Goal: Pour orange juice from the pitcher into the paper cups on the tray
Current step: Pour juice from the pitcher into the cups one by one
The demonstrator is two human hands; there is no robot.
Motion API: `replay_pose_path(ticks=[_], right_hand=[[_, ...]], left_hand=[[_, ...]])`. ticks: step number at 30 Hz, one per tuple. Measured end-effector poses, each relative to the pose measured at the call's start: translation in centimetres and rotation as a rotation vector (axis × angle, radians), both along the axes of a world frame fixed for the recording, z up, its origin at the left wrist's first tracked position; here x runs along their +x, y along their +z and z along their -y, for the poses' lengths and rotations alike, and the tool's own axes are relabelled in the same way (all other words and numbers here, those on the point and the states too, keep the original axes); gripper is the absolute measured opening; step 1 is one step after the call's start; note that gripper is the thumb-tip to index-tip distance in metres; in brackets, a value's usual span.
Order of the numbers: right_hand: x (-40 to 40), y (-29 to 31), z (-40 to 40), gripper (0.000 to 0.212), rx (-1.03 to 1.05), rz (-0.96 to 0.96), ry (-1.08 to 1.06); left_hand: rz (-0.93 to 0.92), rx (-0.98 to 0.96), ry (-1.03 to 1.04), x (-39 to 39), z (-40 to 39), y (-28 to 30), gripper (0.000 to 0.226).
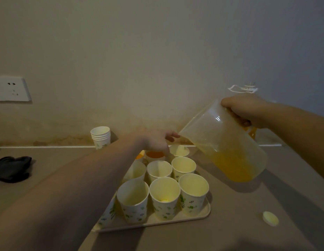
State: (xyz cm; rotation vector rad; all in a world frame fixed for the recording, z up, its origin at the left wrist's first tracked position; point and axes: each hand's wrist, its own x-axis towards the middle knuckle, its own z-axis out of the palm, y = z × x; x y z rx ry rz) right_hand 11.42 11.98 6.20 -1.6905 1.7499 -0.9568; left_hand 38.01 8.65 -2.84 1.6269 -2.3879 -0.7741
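Several paper cups (164,196) with green leaf prints, no legible writing, packed on tray (194,217); two far ones orange-filled. Tilted pitcher (228,142) of juice above far right cups, handle gripped by right hand (246,110). Left hand (155,141) blurred over far cups, grip unclear.

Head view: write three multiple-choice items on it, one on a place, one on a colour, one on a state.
1. Where is the stack of spare paper cups?
A. by the wall, beyond the tray
B. on the tray
C. in the left hand

2. What colour is the cloth?
A. white
B. black
C. orange

3. How is the pitcher held?
A. upright
B. upside down
C. tilted toward the cups

Answers: 1 A, it stands off the tray near the wall. 2 B, a dark heap on the table. 3 C, the right hand tips its spout down.
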Motion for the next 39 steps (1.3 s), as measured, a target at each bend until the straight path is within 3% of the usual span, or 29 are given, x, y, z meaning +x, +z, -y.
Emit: replay_pose_path(ticks=[4,20,27,32,39], right_hand=[[-0.9,-0.5,0.0,0.022,-0.017,0.001,-0.016],[-1.9,-1.8,0.4,0.038,0.055,-0.03,-0.065],[-1.5,-0.9,0.6,0.031,-0.016,-0.033,-0.079],[-1.3,-0.1,0.5,0.017,-0.013,-0.008,-0.006],[-0.7,1.2,0.1,0.023,-0.022,-0.007,-0.01]], left_hand=[[0.077,-0.024,-0.045,-0.9,0.4,-0.4,0.095],[0.091,-0.021,-0.065,-1.8,1.8,-1.4,0.104],[-0.068,-0.058,0.009,-1.2,1.4,-0.9,0.101],[-0.218,-0.082,0.04,-0.7,1.1,0.2,0.085],[-0.399,-0.155,0.023,-0.3,0.6,1.0,0.074]])
